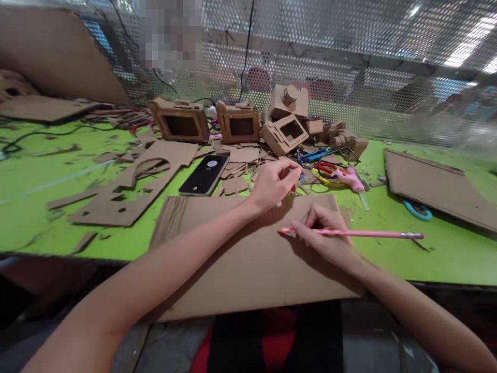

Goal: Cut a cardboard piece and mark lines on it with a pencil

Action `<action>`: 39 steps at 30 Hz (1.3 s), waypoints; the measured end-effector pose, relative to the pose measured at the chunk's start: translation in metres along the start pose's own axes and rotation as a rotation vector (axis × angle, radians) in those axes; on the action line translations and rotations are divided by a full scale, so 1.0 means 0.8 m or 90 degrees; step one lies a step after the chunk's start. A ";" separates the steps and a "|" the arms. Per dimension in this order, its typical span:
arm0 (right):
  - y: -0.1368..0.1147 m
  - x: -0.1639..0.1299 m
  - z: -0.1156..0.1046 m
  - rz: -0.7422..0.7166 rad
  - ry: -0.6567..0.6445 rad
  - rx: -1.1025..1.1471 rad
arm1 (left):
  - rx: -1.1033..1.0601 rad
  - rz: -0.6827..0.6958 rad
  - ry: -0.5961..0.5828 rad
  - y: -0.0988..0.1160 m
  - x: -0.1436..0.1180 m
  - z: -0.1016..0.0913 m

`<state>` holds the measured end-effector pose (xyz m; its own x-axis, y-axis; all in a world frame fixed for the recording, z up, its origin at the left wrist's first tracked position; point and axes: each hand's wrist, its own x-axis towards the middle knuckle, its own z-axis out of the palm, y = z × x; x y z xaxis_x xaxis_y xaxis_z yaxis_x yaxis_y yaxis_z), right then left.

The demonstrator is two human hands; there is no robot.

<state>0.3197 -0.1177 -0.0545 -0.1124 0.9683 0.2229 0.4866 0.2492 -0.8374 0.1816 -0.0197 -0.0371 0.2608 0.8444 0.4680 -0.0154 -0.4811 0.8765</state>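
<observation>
Over the right part of a cardboard sheet (248, 274), my right hand (330, 246) grips a pink pencil (373, 234) close to its point, which is at or just above the surface. My left hand (274, 181) hovers by the sheet's far edge, fingers curled inward; whether they pinch anything, I cannot tell. The sheet lies in front of me, overhanging the near edge of the green table (446, 259). Beyond it sit a phone (204, 176) and, to the right, a pink glue gun (349, 178). Farther back stand cardboard camera models (289, 106).
</observation>
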 end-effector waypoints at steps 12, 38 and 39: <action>0.009 0.010 -0.002 0.013 -0.046 0.008 | 0.067 -0.002 -0.045 -0.019 0.003 -0.001; 0.003 0.010 0.000 0.013 -0.041 0.086 | 0.068 -0.006 -0.052 -0.016 0.001 -0.001; 0.003 0.010 0.001 0.012 -0.043 0.086 | 0.067 -0.007 -0.052 -0.015 0.001 -0.001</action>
<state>0.3198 -0.1095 -0.0552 -0.1645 0.9706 0.1756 0.3690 0.2257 -0.9016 0.1815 -0.0130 -0.0475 0.3378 0.8297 0.4443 0.0885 -0.4980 0.8627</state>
